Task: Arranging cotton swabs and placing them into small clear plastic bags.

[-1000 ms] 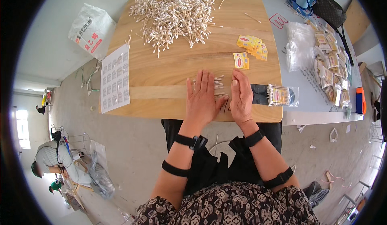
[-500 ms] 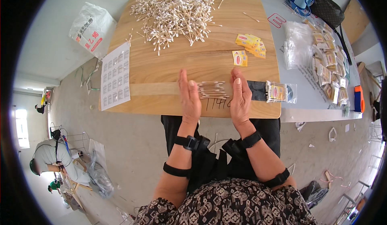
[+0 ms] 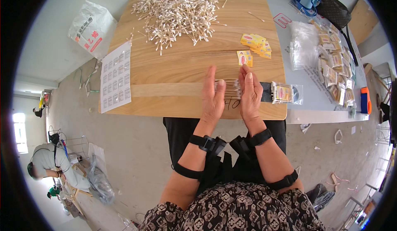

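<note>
A small row of cotton swabs (image 3: 233, 89) lies crosswise on the wooden table between my hands. My left hand (image 3: 213, 98) stands on edge at its left end, fingers straight and palm facing in, touching the swab tips. At the other end, my right hand (image 3: 250, 93) is held the same way, fingers stretched out, close to or against the tips. Just right of that hand, a dark strip (image 3: 266, 91) lies under a clear bag (image 3: 282, 93) packed with swabs and a yellow card.
A big heap of loose swabs (image 3: 178, 14) covers the table's far side. Yellow cards (image 3: 255, 45) lie nearer, and a printed sheet (image 3: 116, 78) at left. On the grey side table are empty clear bags (image 3: 304, 45), filled packs (image 3: 336, 61) and a dark pouch (image 3: 334, 9).
My left hand has moved right, pushing against the swabs' left ends, and the swabs have shifted right into a tighter row. My right hand has moved only slightly.
</note>
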Tool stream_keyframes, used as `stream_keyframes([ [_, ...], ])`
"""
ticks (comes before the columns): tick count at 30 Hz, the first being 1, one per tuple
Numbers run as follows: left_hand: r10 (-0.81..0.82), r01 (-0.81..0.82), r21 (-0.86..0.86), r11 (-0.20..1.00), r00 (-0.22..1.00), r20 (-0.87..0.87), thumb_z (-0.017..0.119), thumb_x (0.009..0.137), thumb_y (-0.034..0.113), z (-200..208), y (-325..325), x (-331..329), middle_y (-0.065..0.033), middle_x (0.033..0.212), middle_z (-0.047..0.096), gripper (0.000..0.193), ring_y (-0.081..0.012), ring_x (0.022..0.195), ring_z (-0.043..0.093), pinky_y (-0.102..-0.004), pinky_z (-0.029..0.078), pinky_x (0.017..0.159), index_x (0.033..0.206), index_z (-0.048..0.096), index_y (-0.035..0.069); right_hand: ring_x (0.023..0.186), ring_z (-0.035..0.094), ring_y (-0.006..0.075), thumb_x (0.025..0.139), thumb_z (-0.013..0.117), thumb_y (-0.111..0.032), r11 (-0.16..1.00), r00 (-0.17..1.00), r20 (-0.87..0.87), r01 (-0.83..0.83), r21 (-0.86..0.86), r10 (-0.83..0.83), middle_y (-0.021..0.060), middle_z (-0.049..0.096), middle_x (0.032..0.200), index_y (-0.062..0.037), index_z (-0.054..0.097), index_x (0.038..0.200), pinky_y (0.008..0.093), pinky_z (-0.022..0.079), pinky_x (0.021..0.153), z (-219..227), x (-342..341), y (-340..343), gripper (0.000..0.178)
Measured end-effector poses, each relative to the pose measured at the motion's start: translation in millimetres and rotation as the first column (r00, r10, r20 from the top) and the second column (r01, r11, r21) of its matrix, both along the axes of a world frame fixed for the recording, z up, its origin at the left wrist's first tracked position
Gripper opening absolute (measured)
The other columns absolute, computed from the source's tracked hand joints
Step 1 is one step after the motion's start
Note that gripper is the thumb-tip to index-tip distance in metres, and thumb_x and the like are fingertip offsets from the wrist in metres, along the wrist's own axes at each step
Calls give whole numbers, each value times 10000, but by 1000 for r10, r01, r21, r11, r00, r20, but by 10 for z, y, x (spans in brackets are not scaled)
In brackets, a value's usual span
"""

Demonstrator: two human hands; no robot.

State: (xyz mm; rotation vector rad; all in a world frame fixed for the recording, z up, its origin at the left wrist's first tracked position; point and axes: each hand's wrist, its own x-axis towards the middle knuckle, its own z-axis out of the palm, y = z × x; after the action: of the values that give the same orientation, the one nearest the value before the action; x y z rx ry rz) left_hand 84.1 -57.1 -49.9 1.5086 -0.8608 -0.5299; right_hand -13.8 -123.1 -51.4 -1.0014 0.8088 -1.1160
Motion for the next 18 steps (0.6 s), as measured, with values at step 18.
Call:
stream_keyframes([
  [18, 44, -41, -22, 999, 988, 149, 483, 1028, 286, -52, 133, -152, -255, 1519, 307, 603, -374, 1438, 273, -421, 224, 1179, 1471, 290, -74, 1352, 431, 216, 1063, 436, -262, 996, 992, 117, -59, 73, 50, 172, 465, 1435, 94, 413, 1412, 335, 335, 1158, 45, -187, 113, 498],
])
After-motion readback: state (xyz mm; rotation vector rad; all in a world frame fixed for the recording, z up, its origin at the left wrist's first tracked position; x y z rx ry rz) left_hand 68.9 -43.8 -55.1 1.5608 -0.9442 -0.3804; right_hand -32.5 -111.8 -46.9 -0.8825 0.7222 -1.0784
